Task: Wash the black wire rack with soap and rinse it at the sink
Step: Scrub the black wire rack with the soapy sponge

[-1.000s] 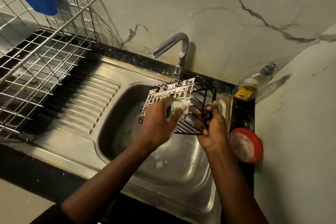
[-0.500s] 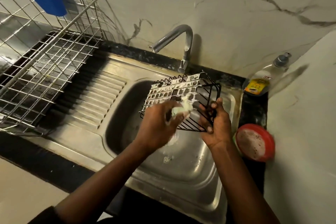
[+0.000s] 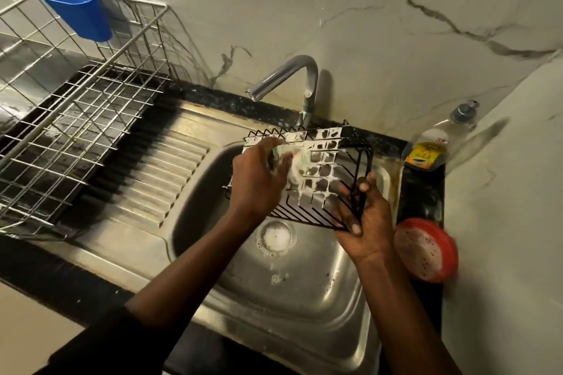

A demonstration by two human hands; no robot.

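Note:
The black wire rack (image 3: 323, 179) is held tilted above the steel sink basin (image 3: 304, 289), its grid face coated in white soap foam. My right hand (image 3: 365, 219) grips the rack's near right corner, fingers wrapped around the wires. My left hand (image 3: 259, 179) presses a foamy pale sponge (image 3: 292, 161) against the rack's soapy grid near its upper left part. The chrome tap (image 3: 292, 76) stands behind the rack with no water running from it.
A steel wire dish drainer (image 3: 76, 131) with a blue cup (image 3: 79, 12) stands left on the ribbed draining board (image 3: 158, 179). A soap dispenser bottle (image 3: 435, 146) and a red-rimmed soap tub (image 3: 426, 250) sit right of the basin. Foam covers the drain (image 3: 275, 237).
My left hand slid the sponge up and across the rack's foamy face. My right hand turned the rack slightly, and the view shifted a little.

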